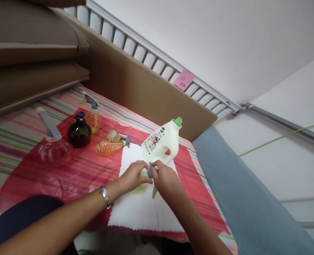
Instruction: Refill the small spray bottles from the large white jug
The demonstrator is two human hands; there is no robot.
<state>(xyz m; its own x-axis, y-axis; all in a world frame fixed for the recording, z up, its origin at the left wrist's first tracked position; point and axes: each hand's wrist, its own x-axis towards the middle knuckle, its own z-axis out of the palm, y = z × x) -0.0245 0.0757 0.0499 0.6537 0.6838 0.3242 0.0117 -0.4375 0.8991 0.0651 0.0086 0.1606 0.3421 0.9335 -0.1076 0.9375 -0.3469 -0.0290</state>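
Both hands, left hand [134,175] and right hand [163,177], are closed around one green spray bottle [143,184] on the white cloth [143,209]. Nearby stand one white jug [161,141], two orange bottles [109,147], and one dark bottle [79,134].

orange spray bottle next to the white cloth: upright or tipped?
Tipped. The orange spray bottle lies on its side on the red sheet, nozzle end pointing toward the white jug, which stands upright.
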